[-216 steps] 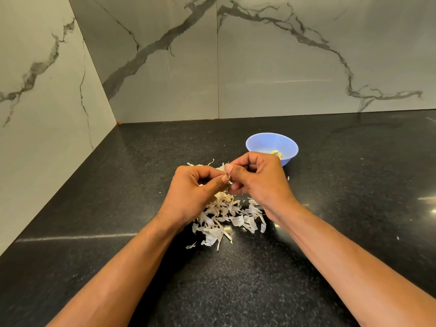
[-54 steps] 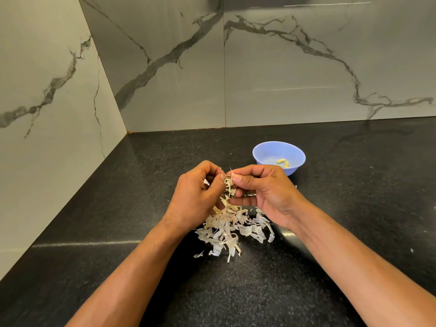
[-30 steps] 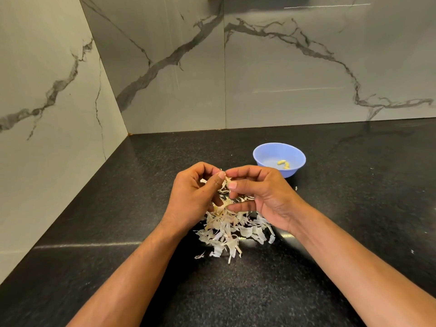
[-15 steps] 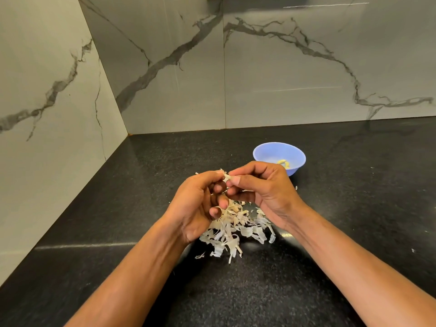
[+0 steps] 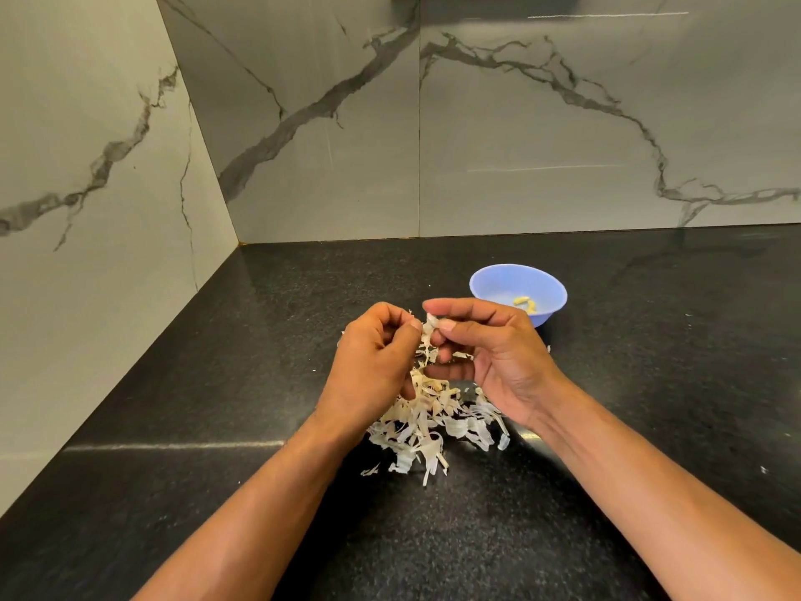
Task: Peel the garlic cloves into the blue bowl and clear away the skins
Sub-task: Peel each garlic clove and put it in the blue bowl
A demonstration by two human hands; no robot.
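Right hand (image 5: 490, 362) pinches a small pale clove (image 5: 432, 319) between thumb and forefinger, other fingers curled under; left hand (image 5: 372, 366) just beside it, fingers curled, thumb tip touching a strip of skin hanging off the clove; whether the left hand truly grips that strip or only touches it, cannot tell for sure, looks like a pinch; fingertips of both hands nearly meet over the clove; clove partly hidden by the fingers, so how much skin remains on it is unclear; directly below the fingers, a loose heap of skins (image 5: 427, 427) on the black counter (image 5: 216, 383), pale curled strips, some under the left palm, some spreading toward the near side past both wrists; a few stray flecks lie apart from the heap, further out on the counter to the right of the right hand; bowl (image 5: 485, 281) beyond the right hand, near its knuckles but apart, blue, upright; peeled cloves (image 5: 525, 303) lie inside it, on the side nearest the right hand; both forearms bare; behind everything grey marble wall (image 5: 520, 123), dark veins, meeting another wall left of the left hand.
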